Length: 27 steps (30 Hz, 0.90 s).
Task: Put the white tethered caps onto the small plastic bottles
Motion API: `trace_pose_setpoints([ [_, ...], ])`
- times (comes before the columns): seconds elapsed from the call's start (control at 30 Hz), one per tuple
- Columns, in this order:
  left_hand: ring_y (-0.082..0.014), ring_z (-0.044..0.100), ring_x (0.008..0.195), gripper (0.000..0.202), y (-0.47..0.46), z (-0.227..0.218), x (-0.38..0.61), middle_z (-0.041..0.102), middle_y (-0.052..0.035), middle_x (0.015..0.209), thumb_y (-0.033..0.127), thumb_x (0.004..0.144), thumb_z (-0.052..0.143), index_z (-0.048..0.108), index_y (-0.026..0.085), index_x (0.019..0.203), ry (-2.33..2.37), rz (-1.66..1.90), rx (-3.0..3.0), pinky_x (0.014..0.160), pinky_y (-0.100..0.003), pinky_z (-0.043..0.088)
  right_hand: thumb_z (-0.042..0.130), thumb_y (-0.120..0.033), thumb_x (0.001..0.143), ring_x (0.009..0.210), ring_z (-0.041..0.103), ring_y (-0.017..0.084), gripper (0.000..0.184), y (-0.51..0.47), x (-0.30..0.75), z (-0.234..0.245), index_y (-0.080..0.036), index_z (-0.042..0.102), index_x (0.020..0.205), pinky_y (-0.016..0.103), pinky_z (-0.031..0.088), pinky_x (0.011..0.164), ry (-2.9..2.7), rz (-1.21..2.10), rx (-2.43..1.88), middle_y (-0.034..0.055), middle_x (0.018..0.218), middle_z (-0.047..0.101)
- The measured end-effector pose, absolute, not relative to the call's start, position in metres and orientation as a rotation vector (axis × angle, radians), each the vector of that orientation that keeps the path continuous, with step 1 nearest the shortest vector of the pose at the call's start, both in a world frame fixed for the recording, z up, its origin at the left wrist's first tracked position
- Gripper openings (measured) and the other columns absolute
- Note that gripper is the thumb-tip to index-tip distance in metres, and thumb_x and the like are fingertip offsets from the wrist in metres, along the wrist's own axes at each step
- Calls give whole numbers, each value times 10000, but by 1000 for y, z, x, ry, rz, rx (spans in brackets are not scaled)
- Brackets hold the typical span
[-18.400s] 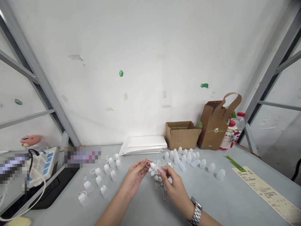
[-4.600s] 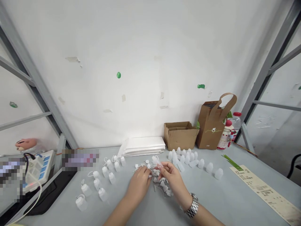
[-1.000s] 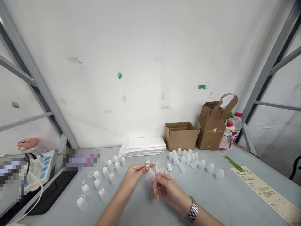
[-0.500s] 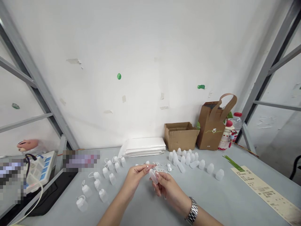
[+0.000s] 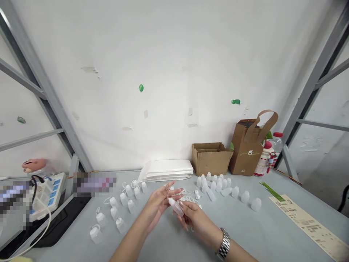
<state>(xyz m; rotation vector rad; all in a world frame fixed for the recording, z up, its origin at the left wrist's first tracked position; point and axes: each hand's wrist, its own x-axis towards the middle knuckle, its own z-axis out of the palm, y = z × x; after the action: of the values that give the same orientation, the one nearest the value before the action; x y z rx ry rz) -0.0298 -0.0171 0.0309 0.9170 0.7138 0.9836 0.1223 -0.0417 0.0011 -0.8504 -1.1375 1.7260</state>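
My right hand (image 5: 189,214), with a metal watch at its wrist, grips a small translucent plastic bottle (image 5: 177,209). The bottle tilts, its narrow tip pointing up and left. Beside that tip my left hand (image 5: 159,202) has its fingers stretched apart, and I see nothing held in them. Behind the hands lies a partly hidden heap of small white caps with loops (image 5: 189,198); one white cap (image 5: 196,194) sits at its right edge. Several capped bottles (image 5: 114,213) stand in loose rows on the left. Further right are several uncapped translucent bottles (image 5: 218,186), a few lying down.
At the wall are stacked white envelopes (image 5: 166,171), an open cardboard box (image 5: 211,162) and a brown paper bag (image 5: 247,153). A printed paper strip (image 5: 308,225) lies at the right. A power strip (image 5: 50,196) and cable occupy the far left, beside a black flat object (image 5: 62,222).
My left fingers have opened from a pinch at the bottle's top and spread apart. The bottle, still in my right hand, now shows its narrow tip. The view has shifted slightly.
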Motion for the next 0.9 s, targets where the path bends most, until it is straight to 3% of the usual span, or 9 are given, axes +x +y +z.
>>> trace_pose_setpoints([
  [0.13, -219, 638, 944, 294, -9, 26, -36, 702, -120, 1007, 282, 762, 615, 637, 142, 1020, 763, 1091, 776, 858, -307, 450, 503, -628, 726, 367, 400, 59, 505, -42, 120, 0, -135, 598, 678, 216, 271, 454, -1295, 1645, -951, -42, 503, 505],
  [0.23, -190, 652, 911, 190, -5, 22, -37, 712, -94, 990, 249, 792, 579, 666, 140, 921, 792, 1145, 673, 880, -290, 445, 475, -629, 741, 363, 407, 64, 498, -41, 120, -4, -149, 590, 677, 221, 266, 448, -1349, 1582, -979, -45, 505, 505],
  [0.53, -272, 598, 1005, 325, -15, 28, -30, 672, -169, 1060, 353, 810, 531, 698, 79, 860, 642, 1029, 875, 841, -345, 443, 451, -581, 792, 409, 428, 83, 443, -41, 122, -2, -161, 569, 716, 227, 344, 469, -1357, 1401, -914, -52, 519, 468],
  [0.9, -285, 564, 1063, 301, -14, 26, -29, 680, -154, 1051, 342, 799, 541, 711, 95, 837, 636, 1032, 880, 919, -374, 395, 431, -574, 796, 412, 411, 86, 431, -43, 123, -1, -167, 520, 685, 223, 338, 463, -1369, 1354, -972, -53, 499, 452],
])
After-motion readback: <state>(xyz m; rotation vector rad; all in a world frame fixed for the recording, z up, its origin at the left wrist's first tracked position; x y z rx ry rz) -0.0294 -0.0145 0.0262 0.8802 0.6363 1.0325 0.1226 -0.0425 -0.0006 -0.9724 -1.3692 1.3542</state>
